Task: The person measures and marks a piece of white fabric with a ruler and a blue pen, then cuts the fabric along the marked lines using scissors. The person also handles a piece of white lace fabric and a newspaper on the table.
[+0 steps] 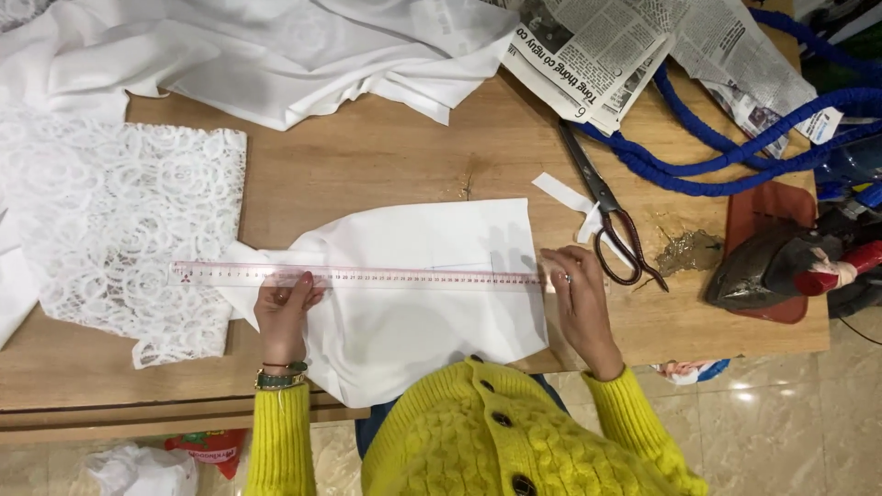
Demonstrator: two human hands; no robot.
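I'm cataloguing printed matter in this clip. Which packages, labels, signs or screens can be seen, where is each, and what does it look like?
Newspaper: table's far right edge, folded sheets, black print on grey-white with photos.
Ruler: lying across the white fabric, long, clear with pink-red markings; left hand and right hand press on it.
Red wrapper: on the floor under the table's left end, crumpled, red with light print.
No signs or screens.

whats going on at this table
A person in a yellow cardigan has a long clear ruler laid across a piece of white fabric on a wooden table. The left hand presses the ruler down near its middle-left; the right hand rests at its right end. Scissors, lace, newspaper and an iron lie nearby.
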